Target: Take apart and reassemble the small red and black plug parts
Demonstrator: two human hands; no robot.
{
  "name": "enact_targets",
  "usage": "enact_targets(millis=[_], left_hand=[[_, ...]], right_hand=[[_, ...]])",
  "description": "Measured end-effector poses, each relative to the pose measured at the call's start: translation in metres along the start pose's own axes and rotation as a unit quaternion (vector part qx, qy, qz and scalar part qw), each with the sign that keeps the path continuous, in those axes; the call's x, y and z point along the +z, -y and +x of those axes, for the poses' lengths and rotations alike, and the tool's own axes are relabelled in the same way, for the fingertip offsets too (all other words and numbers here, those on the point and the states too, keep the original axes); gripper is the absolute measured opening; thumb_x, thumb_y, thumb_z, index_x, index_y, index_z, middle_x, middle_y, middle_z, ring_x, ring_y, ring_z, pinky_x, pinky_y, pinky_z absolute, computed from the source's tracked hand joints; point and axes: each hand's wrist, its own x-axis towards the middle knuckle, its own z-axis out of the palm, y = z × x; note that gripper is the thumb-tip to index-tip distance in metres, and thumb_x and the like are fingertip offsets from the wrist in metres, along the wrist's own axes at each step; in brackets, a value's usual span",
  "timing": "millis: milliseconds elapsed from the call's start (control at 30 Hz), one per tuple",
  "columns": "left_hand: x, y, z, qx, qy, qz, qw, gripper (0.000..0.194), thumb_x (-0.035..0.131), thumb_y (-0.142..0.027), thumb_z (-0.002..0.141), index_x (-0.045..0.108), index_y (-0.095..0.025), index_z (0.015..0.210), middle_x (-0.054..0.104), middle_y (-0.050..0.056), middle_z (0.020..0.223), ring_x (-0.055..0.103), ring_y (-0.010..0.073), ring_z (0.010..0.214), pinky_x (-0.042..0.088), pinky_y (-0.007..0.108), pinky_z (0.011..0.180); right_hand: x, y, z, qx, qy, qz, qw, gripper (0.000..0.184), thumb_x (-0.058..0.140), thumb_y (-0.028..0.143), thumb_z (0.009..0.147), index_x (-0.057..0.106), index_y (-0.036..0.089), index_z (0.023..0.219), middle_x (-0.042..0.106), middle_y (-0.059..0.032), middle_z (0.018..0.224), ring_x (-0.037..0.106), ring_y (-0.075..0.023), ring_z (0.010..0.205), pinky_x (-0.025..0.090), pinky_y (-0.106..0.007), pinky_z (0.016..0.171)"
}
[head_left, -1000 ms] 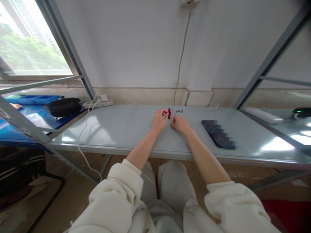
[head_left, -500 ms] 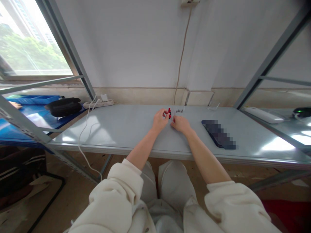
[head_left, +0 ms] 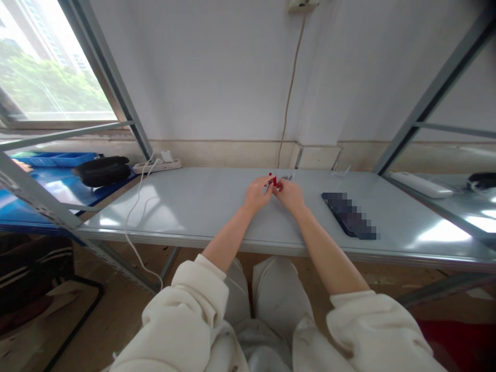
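Over the grey tabletop (head_left: 217,206), my left hand (head_left: 257,194) pinches a small red and black piece (head_left: 275,181) between thumb and fingers. My right hand (head_left: 289,195) meets it from the other side, its fingers closed at the piece's right edge. The fingertips of both hands nearly touch and cover much of it, so its exact kind does not show. Just beyond my right hand lie several small grey bits (head_left: 287,177), partly hidden by the knuckles.
A dark phone (head_left: 341,212) lies to the right. At the back left sits a white power strip (head_left: 158,165), its cable hanging over the front edge. A black case (head_left: 103,171) and blue tray (head_left: 65,159) are on the left table. Metal posts flank the tabletop.
My right hand has come up from the tabletop to the red and black piece. The piece has turned and shifted slightly right between my hands.
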Motion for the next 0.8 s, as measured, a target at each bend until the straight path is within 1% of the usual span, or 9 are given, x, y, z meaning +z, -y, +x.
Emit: enact_targets(millis=[67,167,333,433,533,600,667,733,800], left_hand=[[-0.0002,0.0004,-0.0003,0.01,0.003,0.003,1.0,0.034,0.045,-0.023,0.082,0.053,-0.021,0.115,0.064,0.005,0.102,0.057,0.0137,0.09,0.046,0.028,0.08],[-0.0001,0.0012,-0.0007,0.021,0.001,0.002,1.0,0.036,0.044,-0.023,0.083,0.052,-0.022,0.118,0.062,0.005,0.108,0.056,0.0153,0.098,0.047,0.03,0.083],[-0.0002,0.0001,0.0001,0.019,-0.018,-0.01,1.0,0.03,0.045,-0.023,0.082,0.058,-0.019,0.108,0.062,0.008,0.108,0.055,0.0164,0.101,0.048,0.029,0.08],[-0.0011,-0.0013,0.0025,-0.025,-0.051,-0.032,0.998,0.025,0.047,-0.025,0.08,0.06,-0.017,0.1,0.062,0.008,0.103,0.058,0.0144,0.089,0.048,0.028,0.075],[-0.0011,-0.0013,0.0061,-0.099,-0.082,-0.068,0.989,0.026,0.053,-0.028,0.077,0.057,-0.017,0.1,0.063,0.008,0.1,0.059,0.0112,0.075,0.048,0.026,0.07],[-0.001,-0.0012,0.0081,-0.146,-0.068,-0.103,0.982,0.03,0.057,-0.029,0.074,0.056,-0.016,0.102,0.064,0.008,0.096,0.058,0.0103,0.071,0.048,0.025,0.068],[-0.0012,-0.002,0.0091,-0.174,-0.02,-0.134,0.975,0.026,0.057,-0.028,0.074,0.058,-0.015,0.097,0.066,0.007,0.09,0.059,0.0104,0.07,0.047,0.023,0.067],[-0.002,-0.0036,0.009,-0.183,0.024,-0.146,0.972,0.021,0.056,-0.028,0.075,0.061,-0.014,0.089,0.066,0.007,0.086,0.059,0.0108,0.069,0.046,0.023,0.067],[-0.003,-0.0049,0.009,-0.186,0.043,-0.145,0.971,0.02,0.056,-0.028,0.075,0.062,-0.013,0.087,0.067,0.007,0.086,0.059,0.0109,0.068,0.046,0.023,0.066]], right_hand=[[-0.0005,-0.0002,0.0006,0.012,-0.02,0.013,1.0,0.026,0.047,0.039,0.079,0.061,0.018,0.084,0.066,-0.0061,0.077,0.06,-0.0193,0.075,0.038,-0.026,0.06],[-0.0017,-0.0002,0.0008,0.024,-0.045,0.031,0.998,0.025,0.047,0.038,0.079,0.061,0.018,0.084,0.066,-0.0053,0.076,0.06,-0.0188,0.075,0.037,-0.026,0.06],[-0.0031,0.0003,-0.0004,0.019,-0.069,0.05,0.996,0.022,0.048,0.036,0.078,0.061,0.018,0.083,0.066,-0.0047,0.074,0.06,-0.018,0.073,0.036,-0.026,0.06],[-0.0022,0.0002,-0.001,0.009,-0.071,0.056,0.996,0.022,0.048,0.036,0.078,0.061,0.018,0.083,0.065,-0.0043,0.072,0.059,-0.017,0.07,0.035,-0.025,0.059],[-0.0005,0.0003,-0.0012,-0.016,-0.072,0.061,0.995,0.023,0.048,0.037,0.078,0.061,0.018,0.084,0.064,-0.0034,0.069,0.058,-0.0158,0.067,0.034,-0.024,0.057],[-0.0002,0.0008,-0.0013,-0.038,-0.071,0.063,0.995,0.023,0.048,0.037,0.078,0.061,0.018,0.082,0.063,-0.0032,0.067,0.057,-0.0151,0.064,0.033,-0.023,0.056],[-0.0005,0.0014,-0.0014,-0.061,-0.066,0.064,0.994,0.022,0.049,0.036,0.078,0.061,0.018,0.08,0.063,-0.0033,0.067,0.056,-0.0145,0.062,0.032,-0.023,0.055],[-0.0008,0.0018,-0.0014,-0.077,-0.064,0.067,0.993,0.022,0.049,0.035,0.078,0.061,0.017,0.079,0.063,-0.0034,0.067,0.055,-0.0143,0.061,0.031,-0.023,0.055],[-0.0006,0.0017,-0.0013,-0.085,-0.066,0.069,0.992,0.021,0.049,0.035,0.077,0.061,0.017,0.079,0.062,-0.0032,0.066,0.055,-0.0142,0.061,0.031,-0.023,0.055]])
